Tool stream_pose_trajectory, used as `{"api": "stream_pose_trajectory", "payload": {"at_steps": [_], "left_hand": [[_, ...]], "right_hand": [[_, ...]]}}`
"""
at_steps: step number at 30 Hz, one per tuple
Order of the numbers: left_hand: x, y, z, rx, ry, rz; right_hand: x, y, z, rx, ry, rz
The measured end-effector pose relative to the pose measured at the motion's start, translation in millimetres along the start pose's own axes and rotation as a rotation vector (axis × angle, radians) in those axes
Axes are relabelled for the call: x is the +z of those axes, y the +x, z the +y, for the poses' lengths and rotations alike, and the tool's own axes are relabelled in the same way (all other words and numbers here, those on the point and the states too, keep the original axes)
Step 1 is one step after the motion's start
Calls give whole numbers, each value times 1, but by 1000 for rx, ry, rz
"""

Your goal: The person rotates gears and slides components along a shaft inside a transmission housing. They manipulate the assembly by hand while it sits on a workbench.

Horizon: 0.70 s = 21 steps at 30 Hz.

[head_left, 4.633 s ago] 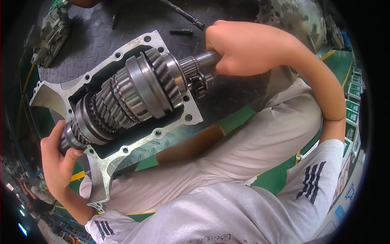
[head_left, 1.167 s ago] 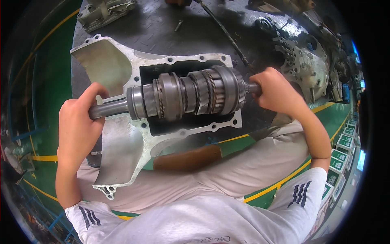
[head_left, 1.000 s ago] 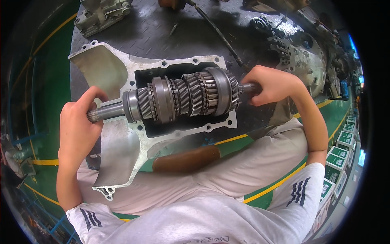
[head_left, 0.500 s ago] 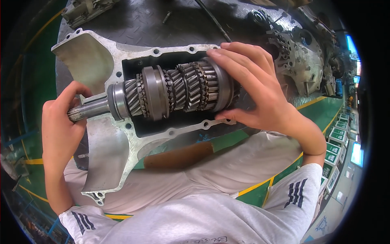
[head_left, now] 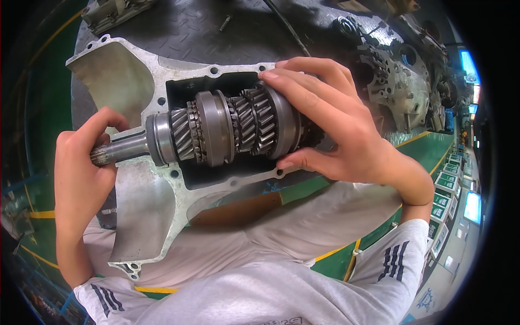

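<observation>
A shaft carrying several helical gears and synchronizer rings, a gear shaft assembly [head_left: 214, 127], lies lengthwise over the dark cavity of an open aluminium gearbox housing [head_left: 179, 187]. My left hand [head_left: 84, 168] has its fingers curled around the splined shaft end on the left. Over the right end, my right hand [head_left: 330, 119] is wrapped, fingers on the far side and thumb on the near side, by a wide smooth ring [head_left: 287, 122]. The right-hand end of the assembly is partly hidden under that hand. A round bearing [head_left: 161, 138] sits at the housing's left wall.
Beneath the housing is a dark metal-plate table [head_left: 184, 32] with a small bolt [head_left: 225, 23] and a dark rod [head_left: 287, 27] on it. Other gearbox castings [head_left: 403, 89] stand at the right, another casting [head_left: 114, 13] at the far left. My legs [head_left: 249, 233] are close to the near side.
The wide ring on the shaft has slid left towards the gears, covering the slotted hub beside them. My right hand has moved left with it; my left hand stays on the shaft end.
</observation>
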State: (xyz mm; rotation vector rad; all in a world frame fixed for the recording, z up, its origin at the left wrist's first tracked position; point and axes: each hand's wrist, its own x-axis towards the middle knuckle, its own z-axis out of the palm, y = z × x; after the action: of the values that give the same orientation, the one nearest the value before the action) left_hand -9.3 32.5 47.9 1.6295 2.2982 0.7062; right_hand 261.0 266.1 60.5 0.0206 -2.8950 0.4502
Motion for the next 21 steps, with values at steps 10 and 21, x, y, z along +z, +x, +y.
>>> {"api": "stream_pose_trajectory", "payload": {"at_steps": [10,21], "left_hand": [[-5,-7,-7,-66,11,-27],[-10,-3,-5,28,81,-43]], "right_hand": [[-32,-18,19,119,121,6],[33,-87,53,355,-325,113]]}}
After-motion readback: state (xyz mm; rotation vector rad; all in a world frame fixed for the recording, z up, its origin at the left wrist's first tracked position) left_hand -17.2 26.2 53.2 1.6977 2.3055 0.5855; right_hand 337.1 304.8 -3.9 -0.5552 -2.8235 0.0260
